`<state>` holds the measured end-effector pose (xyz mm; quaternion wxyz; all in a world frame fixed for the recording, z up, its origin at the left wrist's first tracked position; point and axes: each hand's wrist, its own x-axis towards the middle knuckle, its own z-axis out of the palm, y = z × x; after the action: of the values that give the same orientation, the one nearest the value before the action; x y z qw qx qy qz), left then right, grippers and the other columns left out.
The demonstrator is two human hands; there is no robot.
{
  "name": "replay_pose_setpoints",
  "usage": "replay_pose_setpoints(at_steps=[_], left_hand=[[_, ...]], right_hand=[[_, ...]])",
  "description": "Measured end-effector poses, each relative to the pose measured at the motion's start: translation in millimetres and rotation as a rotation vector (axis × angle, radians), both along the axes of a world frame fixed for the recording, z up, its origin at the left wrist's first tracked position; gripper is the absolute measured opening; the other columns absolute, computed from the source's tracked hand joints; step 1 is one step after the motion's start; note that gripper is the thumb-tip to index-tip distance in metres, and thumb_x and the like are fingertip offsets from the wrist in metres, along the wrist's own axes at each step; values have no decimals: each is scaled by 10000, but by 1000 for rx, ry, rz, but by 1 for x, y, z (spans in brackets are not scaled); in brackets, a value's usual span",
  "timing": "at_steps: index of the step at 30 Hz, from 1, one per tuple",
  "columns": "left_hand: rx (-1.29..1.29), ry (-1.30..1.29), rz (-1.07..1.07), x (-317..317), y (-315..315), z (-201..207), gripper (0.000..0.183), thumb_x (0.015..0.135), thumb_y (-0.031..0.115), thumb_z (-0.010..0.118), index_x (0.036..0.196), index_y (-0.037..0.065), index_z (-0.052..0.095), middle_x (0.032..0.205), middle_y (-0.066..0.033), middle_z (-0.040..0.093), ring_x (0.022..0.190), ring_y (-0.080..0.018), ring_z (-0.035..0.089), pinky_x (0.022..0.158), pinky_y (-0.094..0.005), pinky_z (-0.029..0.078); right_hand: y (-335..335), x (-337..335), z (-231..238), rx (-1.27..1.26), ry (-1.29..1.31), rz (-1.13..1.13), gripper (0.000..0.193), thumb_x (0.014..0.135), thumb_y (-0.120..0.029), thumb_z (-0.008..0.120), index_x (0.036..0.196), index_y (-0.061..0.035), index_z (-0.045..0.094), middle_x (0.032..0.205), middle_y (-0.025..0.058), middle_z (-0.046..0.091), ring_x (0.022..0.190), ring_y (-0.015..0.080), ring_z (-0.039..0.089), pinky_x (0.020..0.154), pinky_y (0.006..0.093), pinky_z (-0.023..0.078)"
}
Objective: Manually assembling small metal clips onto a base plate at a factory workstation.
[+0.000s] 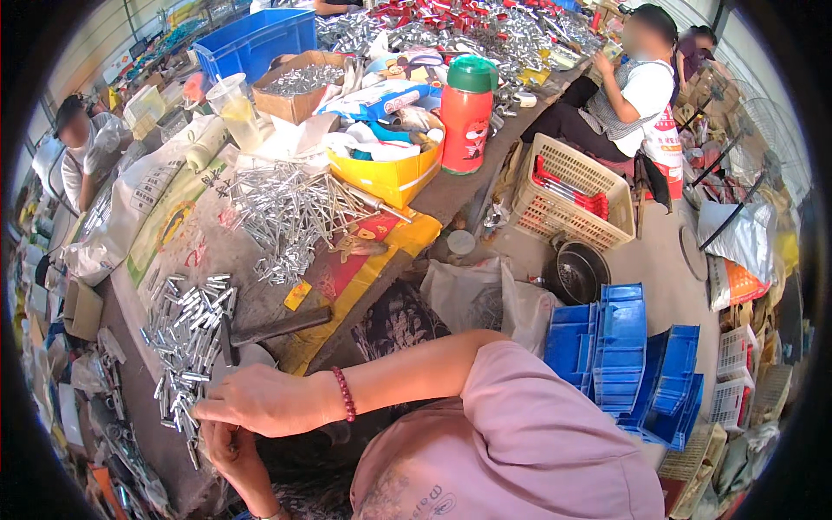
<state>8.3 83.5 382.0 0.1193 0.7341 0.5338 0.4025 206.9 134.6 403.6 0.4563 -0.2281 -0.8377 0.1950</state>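
My right hand (264, 400), with a dark red bead bracelet (344, 394) at its wrist, reaches in from the right. Its fingers are closed together beside a pile of short silver metal tubes (186, 334) at the table's near left edge. Just below it, my left hand (232, 451) has curled fingers, partly covered by the right hand. What either hand grips is hidden or too small to name. Beyond the right hand lies a dark hammer-like tool (282, 326). Farther back is a heap of thin silver rods (290, 204).
A yellow box of cloths (394, 178), a red flask with green lid (466, 121), a cardboard box of metal parts (295, 82) and a blue bin (256, 39) stand behind. To my right are blue trays (620, 347), a beige crate (572, 204) and a pan (579, 270). Other people sit nearby.
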Motion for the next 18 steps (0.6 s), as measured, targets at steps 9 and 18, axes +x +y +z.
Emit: replay_pose_setpoints(at_steps=[9,18], left_hand=[[-8,-3,-17,3,-1,3,172,873,-88,781,980,-38,656,890,-81,585,834,-242,573,796,-359,482],[-10,-36,-31,1,-1,0,202,894,-110,750,1067,-49,667,985,-54,628,876,-177,578,777,-326,473]], right_hand=[[-3,5,-9,43,-158,-61,392,921,-130,687,1290,-28,601,935,130,666,919,362,690,785,501,534],[-5,-2,-12,112,-165,-52,352,937,-145,674,1259,-16,611,908,102,664,925,316,679,811,461,520]])
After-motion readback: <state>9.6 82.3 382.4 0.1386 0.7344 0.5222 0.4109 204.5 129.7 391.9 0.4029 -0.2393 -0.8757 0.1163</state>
